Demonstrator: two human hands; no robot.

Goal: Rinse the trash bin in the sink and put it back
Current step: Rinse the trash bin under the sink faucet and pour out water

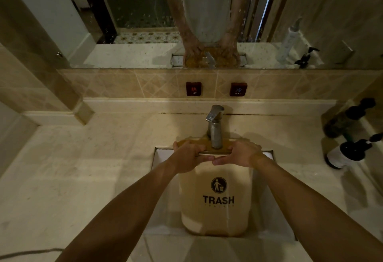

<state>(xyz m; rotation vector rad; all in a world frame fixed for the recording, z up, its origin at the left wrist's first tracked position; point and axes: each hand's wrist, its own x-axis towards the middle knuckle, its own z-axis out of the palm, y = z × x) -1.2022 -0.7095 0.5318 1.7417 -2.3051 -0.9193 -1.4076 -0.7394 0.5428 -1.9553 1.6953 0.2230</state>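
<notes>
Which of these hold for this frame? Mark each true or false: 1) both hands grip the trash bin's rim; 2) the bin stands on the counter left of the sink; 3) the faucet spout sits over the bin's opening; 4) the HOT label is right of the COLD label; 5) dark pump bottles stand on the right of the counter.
1) True: the left hand and right hand grip the rim of the trash bin.
2) False: it is in the sink.
3) True: the faucet reaches over the opening.
4) False: the HOT label is left of the COLD label.
5) True: pump bottles stand there.
</notes>
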